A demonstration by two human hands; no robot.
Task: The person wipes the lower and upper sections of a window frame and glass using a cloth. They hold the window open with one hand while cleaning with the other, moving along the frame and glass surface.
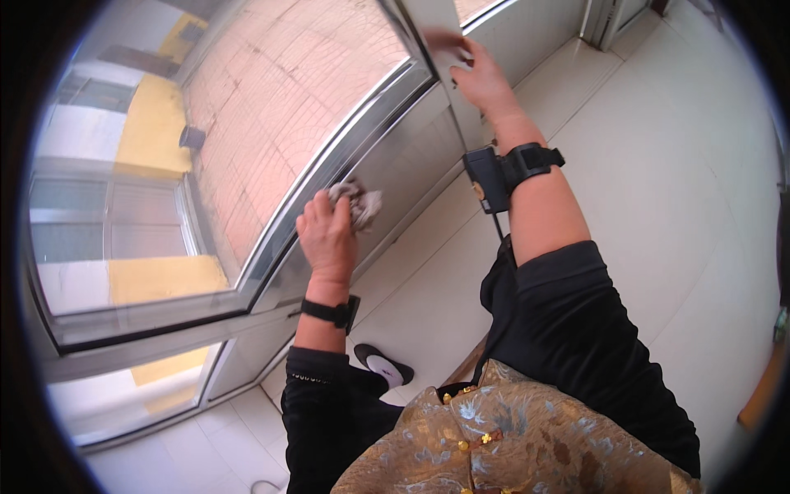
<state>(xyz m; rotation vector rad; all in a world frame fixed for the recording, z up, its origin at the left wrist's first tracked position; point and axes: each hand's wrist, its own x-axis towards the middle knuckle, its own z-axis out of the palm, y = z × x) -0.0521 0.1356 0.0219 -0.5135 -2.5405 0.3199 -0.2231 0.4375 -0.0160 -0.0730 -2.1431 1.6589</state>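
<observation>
My left hand (pixel 327 238) holds a crumpled grey-brown cloth (pixel 358 207). The cloth rests at the lower rail of a glazed, metal-framed door (pixel 321 191), close to the bottom edge of its glass. Higher up the same door, my right hand (pixel 484 77) is at the upright stile (pixel 453 105), fingers curled near a blurred brownish part (pixel 445 41) that looks like a handle. Whether those fingers grip it or only touch it is unclear. Below the glass lies a pale lower panel (pixel 404 145).
Pale floor tiles (pixel 642 185) spread to the right. One shoe (pixel 386 365) shows below my left forearm. Each wrist wears a strapped black device (pixel 487 179). Pink paving (pixel 271 111) and a yellow-and-white wall (pixel 151 133) appear through the glass. An orange-brown object (pixel 762 389) stands at the right rim.
</observation>
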